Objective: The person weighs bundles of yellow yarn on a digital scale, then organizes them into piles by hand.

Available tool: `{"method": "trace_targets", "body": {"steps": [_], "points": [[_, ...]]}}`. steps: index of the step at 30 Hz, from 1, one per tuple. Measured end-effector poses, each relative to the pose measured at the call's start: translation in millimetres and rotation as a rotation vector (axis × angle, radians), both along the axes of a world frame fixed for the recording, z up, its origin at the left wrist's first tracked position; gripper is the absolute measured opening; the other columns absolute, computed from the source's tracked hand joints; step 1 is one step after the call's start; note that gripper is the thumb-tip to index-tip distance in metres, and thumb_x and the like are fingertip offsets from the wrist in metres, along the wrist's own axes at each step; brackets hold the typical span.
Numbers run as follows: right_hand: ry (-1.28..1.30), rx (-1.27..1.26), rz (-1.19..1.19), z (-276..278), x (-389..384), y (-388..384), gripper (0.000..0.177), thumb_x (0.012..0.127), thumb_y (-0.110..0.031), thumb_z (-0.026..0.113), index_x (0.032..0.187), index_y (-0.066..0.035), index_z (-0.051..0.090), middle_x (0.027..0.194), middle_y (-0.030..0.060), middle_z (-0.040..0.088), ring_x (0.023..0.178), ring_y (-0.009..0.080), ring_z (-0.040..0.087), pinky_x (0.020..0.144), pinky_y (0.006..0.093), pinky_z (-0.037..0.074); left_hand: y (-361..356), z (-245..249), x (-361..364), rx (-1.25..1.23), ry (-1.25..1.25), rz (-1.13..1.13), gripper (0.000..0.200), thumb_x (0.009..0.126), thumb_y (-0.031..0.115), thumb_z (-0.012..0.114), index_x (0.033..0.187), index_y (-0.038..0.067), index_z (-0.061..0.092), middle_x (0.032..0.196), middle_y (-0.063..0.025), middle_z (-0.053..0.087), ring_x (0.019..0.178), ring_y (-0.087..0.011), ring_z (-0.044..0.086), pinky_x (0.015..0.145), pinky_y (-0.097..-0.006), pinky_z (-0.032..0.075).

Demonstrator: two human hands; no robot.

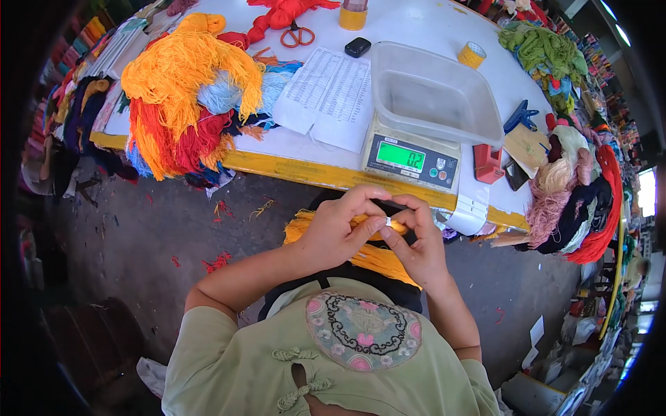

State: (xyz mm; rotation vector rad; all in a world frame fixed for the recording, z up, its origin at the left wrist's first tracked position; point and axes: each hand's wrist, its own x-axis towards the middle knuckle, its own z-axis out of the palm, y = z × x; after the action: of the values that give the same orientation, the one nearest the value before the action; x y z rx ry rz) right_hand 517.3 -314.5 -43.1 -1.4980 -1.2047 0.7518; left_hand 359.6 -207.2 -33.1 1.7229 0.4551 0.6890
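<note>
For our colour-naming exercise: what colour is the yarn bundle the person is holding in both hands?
The yarn bundle is yellow; it shows best in the head view.

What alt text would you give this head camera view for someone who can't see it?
Seen from above, a person's left hand and right hand pinch a bundle of yellow yarn in the lap. Ahead, a white digital scale carrying a clear plastic tub sits on a white table beside piles of bright yarn.

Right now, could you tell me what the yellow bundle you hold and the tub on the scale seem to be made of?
The yellow bundle looks like soft, matte yarn: loose fine strands fan out across the lap. The tub is probably smooth, translucent plastic: its walls look frosted, and light shows dimly through them.
</note>
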Motion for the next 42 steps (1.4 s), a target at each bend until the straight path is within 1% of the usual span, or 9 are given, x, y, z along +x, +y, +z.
{"method": "trace_targets", "body": {"steps": [5,11,19,24,27,33,34,38,42], "points": [[-0.038,-0.143,0.168,8,7,-14,0.039,0.086,-0.006,0.072,0.120,-0.007,0.053,0.068,-0.0017,0.053,0.062,0.0044,0.045,0.058,0.0208,0.036,2,2,-7,-0.102,-0.048,0.007,0.031,0.091,0.002,0.065,0.120,0.002,0.054,0.096,-0.0074,0.071,0.088,-0.0125,0.068,0.079,-0.0268,0.053],[-0.157,-0.111,0.182,-5,79,-62,0.018,0.087,-0.009,0.072,0.101,-0.001,0.065,0.073,0.0006,0.059,0.069,0.0069,0.052,0.062,0.0233,0.043,44,0,-55,0.500,0.096,-0.057,0.022,0.084,0.007,0.072,0.106,0.006,0.067,0.095,-0.0087,0.070,0.083,-0.0248,0.068,0.073,-0.0329,0.052],[-0.028,-0.688,-0.005,-5,155,-166,0.017,0.088,-0.016,0.070,0.095,-0.001,0.068,0.076,0.0039,0.065,0.069,0.0104,0.059,0.062,0.0265,0.047,88,9,-158,0.016,0.660,-0.300,0.027,0.083,0.024,0.074,0.100,0.003,0.071,0.088,-0.0133,0.071,0.084,-0.0296,0.069,0.076,-0.0368,0.052],[-0.929,-0.623,0.299,-21,133,-160,0.029,0.083,-0.018,0.075,0.109,-0.007,0.067,0.104,0.0080,0.069,0.094,0.0210,0.066,0.070,0.0330,0.052,186,49,-202,0.578,0.336,0.594,0.022,0.085,0.010,0.071,0.105,0.002,0.069,0.111,-0.0151,0.069,0.108,-0.0277,0.065,0.095,-0.0366,0.049],[-0.504,-0.709,0.086,-53,125,-139,0.034,0.082,-0.021,0.077,0.112,-0.007,0.067,0.108,0.0101,0.069,0.098,0.0252,0.068,0.075,0.0339,0.053,271,95,-212,1.084,0.284,0.973,0.044,0.089,0.022,0.068,0.128,0.005,0.057,0.137,-0.0160,0.054,0.132,-0.0337,0.047,0.109,-0.0405,0.037],[-0.547,-0.778,0.177,-26,80,-96,0.028,0.088,-0.017,0.068,0.114,-0.009,0.065,0.114,0.0091,0.067,0.093,0.0220,0.066,0.089,0.0410,0.047,330,36,-228,0.881,0.485,1.038,0.048,0.092,0.032,0.063,0.132,0.008,0.054,0.141,-0.0164,0.050,0.136,-0.0374,0.040,0.111,-0.0447,0.034],[-0.554,-0.828,0.216,-18,78,-92,0.034,0.089,-0.019,0.068,0.119,-0.003,0.062,0.115,0.0193,0.067,0.111,0.0350,0.062,0.090,0.0410,0.050,314,25,-227,0.945,0.345,1.070,0.041,0.092,0.030,0.063,0.125,0.006,0.058,0.134,-0.0158,0.055,0.132,-0.0371,0.044,0.108,-0.0440,0.036],[-0.487,-0.868,0.235,-19,82,-88,0.031,0.089,-0.021,0.068,0.114,-0.004,0.063,0.116,0.0182,0.067,0.109,0.0355,0.062,0.090,0.0422,0.049,276,-20,-261,0.899,0.117,1.087,0.024,0.093,0.025,0.064,0.098,0.001,0.064,0.106,-0.0121,0.065,0.118,-0.0321,0.055,0.099,-0.0388,0.042],[-0.670,-0.860,0.250,11,51,-52,0.029,0.087,-0.022,0.070,0.109,-0.005,0.065,0.110,0.0190,0.067,0.102,0.0384,0.063,0.086,0.0447,0.049,267,-7,-289,0.264,-0.082,1.392,0.031,0.092,0.027,0.069,0.102,-0.001,0.061,0.101,-0.0098,0.063,0.111,-0.0232,0.056,0.091,-0.0322,0.046]]}}
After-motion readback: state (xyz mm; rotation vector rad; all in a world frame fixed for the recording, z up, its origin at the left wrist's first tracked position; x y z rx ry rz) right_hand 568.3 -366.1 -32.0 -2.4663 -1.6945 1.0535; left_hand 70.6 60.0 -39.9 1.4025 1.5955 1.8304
